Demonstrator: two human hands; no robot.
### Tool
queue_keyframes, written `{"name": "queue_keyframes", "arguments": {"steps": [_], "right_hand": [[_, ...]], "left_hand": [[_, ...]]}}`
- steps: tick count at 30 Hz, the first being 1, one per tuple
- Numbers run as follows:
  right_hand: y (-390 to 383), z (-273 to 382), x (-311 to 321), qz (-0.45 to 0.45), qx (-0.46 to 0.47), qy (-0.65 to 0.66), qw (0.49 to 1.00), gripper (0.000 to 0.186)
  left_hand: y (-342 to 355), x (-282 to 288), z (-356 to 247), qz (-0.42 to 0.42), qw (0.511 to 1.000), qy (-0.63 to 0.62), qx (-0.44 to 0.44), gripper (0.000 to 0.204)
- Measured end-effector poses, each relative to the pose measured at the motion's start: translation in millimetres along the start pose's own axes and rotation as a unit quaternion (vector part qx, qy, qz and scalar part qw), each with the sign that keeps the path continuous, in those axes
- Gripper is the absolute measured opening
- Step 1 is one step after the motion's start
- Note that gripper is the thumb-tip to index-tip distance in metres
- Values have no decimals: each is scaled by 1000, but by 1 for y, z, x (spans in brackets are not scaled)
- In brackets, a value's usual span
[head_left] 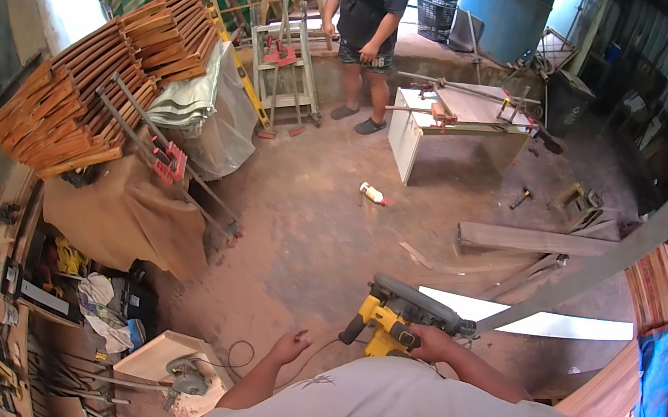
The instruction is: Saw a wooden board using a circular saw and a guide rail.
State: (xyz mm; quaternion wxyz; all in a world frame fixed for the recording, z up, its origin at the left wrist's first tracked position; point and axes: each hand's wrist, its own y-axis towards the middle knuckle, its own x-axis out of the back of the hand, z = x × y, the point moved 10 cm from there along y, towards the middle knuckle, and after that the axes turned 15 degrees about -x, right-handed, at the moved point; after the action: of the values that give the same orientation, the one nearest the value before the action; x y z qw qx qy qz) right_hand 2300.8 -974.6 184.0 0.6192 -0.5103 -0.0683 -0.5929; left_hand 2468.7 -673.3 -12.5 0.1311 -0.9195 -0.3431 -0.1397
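My right hand (431, 343) grips a yellow-and-black power tool (393, 331) with a long dark grey part along its far side; its exact kind is not clear. The tool is held in front of my body, above the floor. To the left, my left hand (292, 346) is raised with nothing in it, its fingers loosely bent and apart. A thin dark cord (317, 356) runs close by that hand. Left of my left forearm, a grey power tool (188, 377) rests on a pale wooden box or board (158, 354).
A person (367, 9) stands at the far side beside a white-sided cabinet (412, 146) with clamps. A bottle (372, 193) and planks (534, 241) lie on the floor. Stacked wooden frames (76, 101) fill the left. A long white strip (546, 324) lies beyond my right arm.
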Motion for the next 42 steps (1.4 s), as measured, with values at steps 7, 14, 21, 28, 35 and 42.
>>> {"name": "queue_keyframes", "arguments": {"steps": [7, 14, 21, 28, 35, 42], "right_hand": [[113, 1, 46, 28, 34, 41, 998, 42], [234, -20, 151, 33, 26, 76, 996, 46], [278, -76, 237, -32, -75, 150, 985, 47], [299, -171, 308, -129, -252, 231, 931, 48], [273, -225, 348, -248, -374, 323, 833, 50], [239, -274, 353, -319, -455, 405, 726, 48]], "left_hand": [[138, -6, -105, 5, 996, -47, -81, 56], [247, 43, -64, 18, 998, 12, 51, 60], [314, 119, 41, 53, 977, 161, 132, 52], [497, 92, 84, 357, 884, 297, 53, 45], [800, 45, -36, 322, 928, 173, 67, 43], [973, -111, -154, 369, 916, 158, -24, 47]]}}
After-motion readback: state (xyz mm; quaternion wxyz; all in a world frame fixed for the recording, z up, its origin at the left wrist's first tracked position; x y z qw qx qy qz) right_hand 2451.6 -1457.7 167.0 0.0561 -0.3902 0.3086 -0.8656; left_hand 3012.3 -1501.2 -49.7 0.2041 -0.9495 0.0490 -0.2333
